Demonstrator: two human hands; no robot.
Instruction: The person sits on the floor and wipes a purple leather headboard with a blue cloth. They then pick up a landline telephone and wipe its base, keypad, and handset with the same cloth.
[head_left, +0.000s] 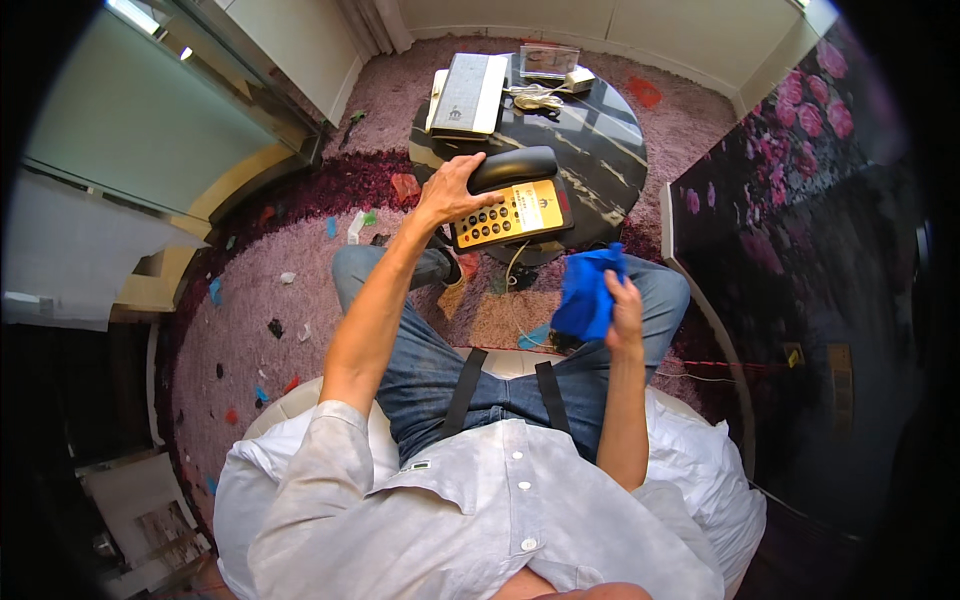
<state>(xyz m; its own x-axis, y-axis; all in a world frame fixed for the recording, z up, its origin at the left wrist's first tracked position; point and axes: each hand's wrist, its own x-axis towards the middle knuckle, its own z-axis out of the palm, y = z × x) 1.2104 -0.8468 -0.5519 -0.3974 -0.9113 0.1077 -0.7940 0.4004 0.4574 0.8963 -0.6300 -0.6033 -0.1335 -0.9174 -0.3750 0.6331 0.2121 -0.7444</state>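
My left hand (452, 193) rests over the left end of a corded desk telephone (551, 206), its fingers at the black handset (514, 168) and its thumb over the yellow keypad face. The handset lies along the far side of the phone body. The phone stands at the near edge of a round black marble-patterned table (611, 142). My right hand (624, 311) grips a bunched blue cloth (587, 294) above my right thigh, apart from the phone. A pale cord (513, 264) hangs from the table's near side towards the floor.
A grey and white folder-like item (469, 94), a coiled white cable (536, 97) with a power adapter (579, 79) and a clear acrylic stand (550, 61) lie farther back on the table. Coloured scraps are scattered over the pink carpet (255, 315). A flower-patterned panel (780, 210) stands at the right.
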